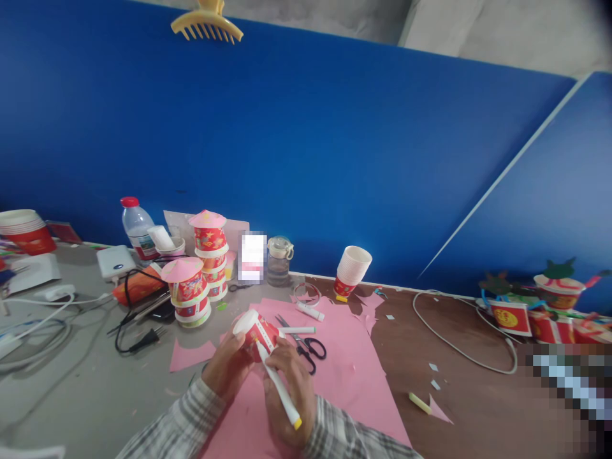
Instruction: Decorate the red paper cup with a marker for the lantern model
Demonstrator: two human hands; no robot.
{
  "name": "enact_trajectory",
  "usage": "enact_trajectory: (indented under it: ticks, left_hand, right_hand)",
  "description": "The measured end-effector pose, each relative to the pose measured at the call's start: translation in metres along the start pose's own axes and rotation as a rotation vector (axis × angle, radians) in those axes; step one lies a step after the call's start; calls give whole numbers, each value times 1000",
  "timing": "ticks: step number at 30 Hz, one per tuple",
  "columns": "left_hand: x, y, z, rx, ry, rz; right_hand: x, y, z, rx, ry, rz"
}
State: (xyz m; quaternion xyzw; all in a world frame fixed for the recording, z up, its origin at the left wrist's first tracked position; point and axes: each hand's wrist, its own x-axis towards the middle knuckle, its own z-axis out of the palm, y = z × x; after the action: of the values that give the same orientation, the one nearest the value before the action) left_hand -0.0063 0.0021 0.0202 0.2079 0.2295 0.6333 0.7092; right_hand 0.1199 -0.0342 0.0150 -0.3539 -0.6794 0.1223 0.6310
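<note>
My left hand [224,370] is wrapped round a red paper cup [257,331] turned with its white base up and to the left. My right hand [289,389] grips a white glue stick [281,390] with a yellow end, its tip pressed against the cup's side. Both hands hover over a sheet of pink paper [344,376] on the table. Black-handled scissors [306,347] lie just right of the cup, with a white stick [297,330] above them.
Stacks of decorated red cups with pink cone lids [187,290] [210,252] stand at the left, beside a water bottle [136,229], a black cable and plug [136,325] and a white power bank [115,261]. A stack of cups [351,268] leans by the blue wall. A white cable [459,347] crosses the brown table.
</note>
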Motion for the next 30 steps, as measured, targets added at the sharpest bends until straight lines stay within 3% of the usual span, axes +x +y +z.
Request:
enact_trajectory:
  ticks: [5,13,22,30]
  left_hand:
    - [1,0,0,-23,-16,-13]
    - [3,-1,-4,-24,17,-32]
    - [4,-1,-7,-48,-50,-51]
    - [4,-2,-10,-14,1,-43]
  right_hand:
    - [-3,6,1,-30,-41,21]
    - [1,-3,1,14,3,-39]
    - [-2,4,-2,-101,-2,9]
    - [-4,1,2,-47,-4,-41]
